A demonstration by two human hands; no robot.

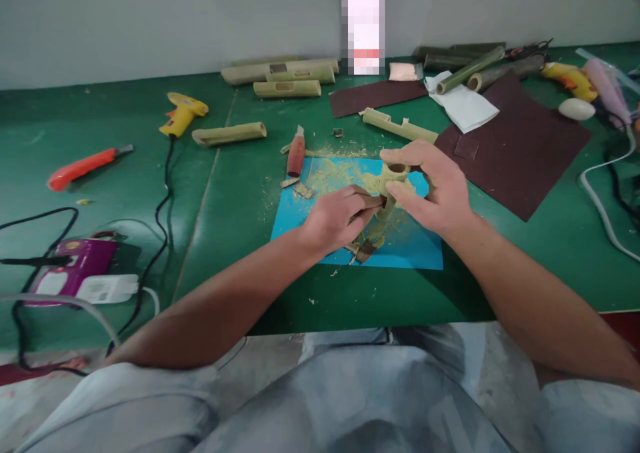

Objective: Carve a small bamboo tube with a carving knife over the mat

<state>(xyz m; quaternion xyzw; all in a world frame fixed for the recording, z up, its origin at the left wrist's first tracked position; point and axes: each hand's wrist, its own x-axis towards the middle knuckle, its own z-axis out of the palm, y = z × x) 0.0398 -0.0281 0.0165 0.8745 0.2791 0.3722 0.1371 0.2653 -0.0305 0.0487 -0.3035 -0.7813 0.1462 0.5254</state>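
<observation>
My right hand (434,188) is closed round a short upright bamboo tube (393,178), its hollow top showing between thumb and fingers. My left hand (334,218) is closed on a small brown strip, apparently sandpaper (371,202), pressed against the tube's side. Both hands work over a blue sheet (420,246) covered in yellowish sawdust (340,173). Small brown scraps (364,250) lie on the sheet under my left hand.
On the green table (240,213) lie several cut bamboo pieces (231,133), a red knife (296,154), an orange cutter (83,166), a yellow glue gun (181,113), dark sandpaper sheets (520,146), white cloth (467,106), a purple device (75,266) and cables (160,220).
</observation>
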